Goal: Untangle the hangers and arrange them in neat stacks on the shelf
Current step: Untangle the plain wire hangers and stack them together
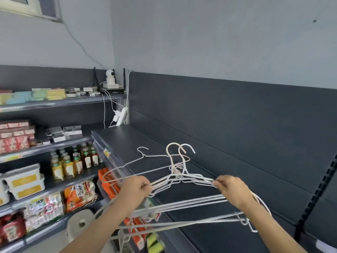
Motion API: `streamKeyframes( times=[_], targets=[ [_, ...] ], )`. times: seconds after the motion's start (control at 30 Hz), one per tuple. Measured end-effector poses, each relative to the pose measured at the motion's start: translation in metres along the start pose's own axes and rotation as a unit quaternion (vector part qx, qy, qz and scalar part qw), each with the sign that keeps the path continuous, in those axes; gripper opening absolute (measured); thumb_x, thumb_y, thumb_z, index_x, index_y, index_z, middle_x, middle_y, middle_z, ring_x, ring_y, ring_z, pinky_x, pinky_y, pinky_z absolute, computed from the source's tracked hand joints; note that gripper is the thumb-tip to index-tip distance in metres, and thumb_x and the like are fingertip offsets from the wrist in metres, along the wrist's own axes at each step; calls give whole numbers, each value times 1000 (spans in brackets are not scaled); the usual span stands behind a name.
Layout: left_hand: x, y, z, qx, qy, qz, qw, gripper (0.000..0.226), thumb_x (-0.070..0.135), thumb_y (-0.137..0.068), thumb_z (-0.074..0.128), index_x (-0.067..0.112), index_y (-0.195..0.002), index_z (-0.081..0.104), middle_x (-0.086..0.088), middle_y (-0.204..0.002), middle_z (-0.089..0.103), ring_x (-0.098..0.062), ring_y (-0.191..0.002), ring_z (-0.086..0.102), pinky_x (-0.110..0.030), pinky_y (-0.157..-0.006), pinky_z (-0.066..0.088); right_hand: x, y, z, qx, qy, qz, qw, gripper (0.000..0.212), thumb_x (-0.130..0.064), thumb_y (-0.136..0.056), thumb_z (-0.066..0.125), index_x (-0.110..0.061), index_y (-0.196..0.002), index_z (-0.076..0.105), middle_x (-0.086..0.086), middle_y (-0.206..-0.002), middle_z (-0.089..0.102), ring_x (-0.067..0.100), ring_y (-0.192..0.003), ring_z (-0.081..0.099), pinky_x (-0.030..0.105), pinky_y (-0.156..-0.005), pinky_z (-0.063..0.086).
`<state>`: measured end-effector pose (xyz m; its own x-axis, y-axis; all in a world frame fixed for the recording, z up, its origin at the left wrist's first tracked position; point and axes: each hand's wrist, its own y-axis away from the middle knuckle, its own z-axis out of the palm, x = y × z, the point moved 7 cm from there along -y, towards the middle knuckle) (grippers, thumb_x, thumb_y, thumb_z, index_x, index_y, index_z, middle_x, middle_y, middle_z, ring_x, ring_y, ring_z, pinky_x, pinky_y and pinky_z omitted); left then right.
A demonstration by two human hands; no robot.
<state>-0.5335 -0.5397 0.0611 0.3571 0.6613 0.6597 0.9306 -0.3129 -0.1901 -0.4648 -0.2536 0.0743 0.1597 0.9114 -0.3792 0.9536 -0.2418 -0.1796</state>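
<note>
A tangled bundle of white wire hangers (179,177) hangs in the air above the dark shelf (138,143), hooks pointing up and away. My left hand (135,190) grips the bundle's left shoulders. My right hand (230,189) pinches the right shoulders. A single hanger (127,164) juts out to the left of the bundle, its hook raised. More hangers (200,220) droop below my forearms, one looped behind my right wrist.
The dark shelf runs along a dark back panel (228,125). To the left stand stocked shelves with bottles (76,161), snack bags (78,196) and boxes. A power strip (121,115) and router sit in the corner. A white stool (80,225) stands below.
</note>
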Motion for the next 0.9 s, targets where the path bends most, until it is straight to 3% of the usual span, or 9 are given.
streamKeyframes(
  times=[0.17, 0.27, 0.37, 0.53, 0.6, 0.7, 0.73, 0.8, 0.9],
  targets=[
    [-22, -68, 31, -30, -1, -61, 998, 20, 12, -81, 64, 18, -62, 62, 8, -56, 60, -4, -56, 57, -25, -69, 49, 26, -86, 45, -87, -17, 27, 996, 26, -38, -90, 50, -19, -91, 67, 0, -90, 71, 22, -92, 63, 31, -81, 47],
    [-41, -91, 54, -49, -4, -98, 994, 22, 13, -80, 66, 18, -59, 65, 12, -49, 56, 3, -47, 54, -24, -68, 49, 38, -113, 73, -142, -32, 43, 988, 27, -36, -89, 52, -14, -80, 65, 1, -82, 67, 20, -83, 60, 30, -77, 45],
    [-52, -104, 71, -77, -25, -113, 990, 9, 16, -80, 67, 14, -72, 71, 6, -65, 60, -4, -69, 56, -21, -69, 42, 45, -127, 91, -145, -29, 42, 988, 19, -26, -88, 52, -17, -77, 65, 0, -80, 64, 19, -79, 58, 30, -76, 46],
    [-43, -128, 46, -54, -80, -91, 991, 21, 24, -85, 62, 6, -93, 69, -3, -84, 62, -17, -89, 62, -20, -71, 37, 34, -156, 81, -71, -76, -13, 994, 14, -15, -87, 59, -9, -87, 71, 6, -91, 72, 24, -89, 64, 33, -82, 47],
    [-34, -132, 34, -90, -67, -56, 992, 45, 40, -81, 63, 9, -113, 62, -5, -103, 64, -18, -102, 60, -22, -80, 41, 27, -168, 69, -51, -93, -22, 994, 14, -15, -87, 59, -6, -85, 70, 9, -88, 71, 26, -86, 63, 33, -80, 45],
    [-26, -124, 29, -219, -146, -29, 964, 131, 83, -43, 58, 17, -147, 14, -2, -147, 31, -16, -130, 36, -26, -108, 30, 22, -187, 56, -52, -108, -8, 993, 16, -14, -87, 58, -11, -78, 70, 4, -82, 70, 24, -86, 62, 33, -82, 44],
    [-23, -123, 26, -236, -203, -10, 950, 138, 86, -39, 53, 18, -148, 2, -1, -153, 17, -17, -138, 23, -31, -114, 22, 21, -192, 54, -59, -107, 0, 992, 19, -14, -87, 57, -17, -72, 69, -1, -78, 68, 22, -86, 62, 32, -83, 44],
    [-22, -125, 21, -229, -274, 25, 934, 133, 75, -52, 64, 17, -147, -8, 1, -156, 1, -19, -143, 7, -35, -118, 12, 17, -201, 54, -67, -107, 12, 992, 30, -14, -87, 57, -30, -61, 61, -9, -71, 63, 18, -84, 60, 30, -82, 43],
    [-32, -137, 14, -197, -258, 41, 945, 118, 59, -65, 68, 15, -147, -5, -1, -154, 8, -19, -139, 13, -34, -117, 17, 0, -212, 58, -61, -85, 25, 994, 19, -21, -89, 55, -24, -77, 69, 1, -87, 69, 22, -94, 61, 31, -85, 42]
  ],
)
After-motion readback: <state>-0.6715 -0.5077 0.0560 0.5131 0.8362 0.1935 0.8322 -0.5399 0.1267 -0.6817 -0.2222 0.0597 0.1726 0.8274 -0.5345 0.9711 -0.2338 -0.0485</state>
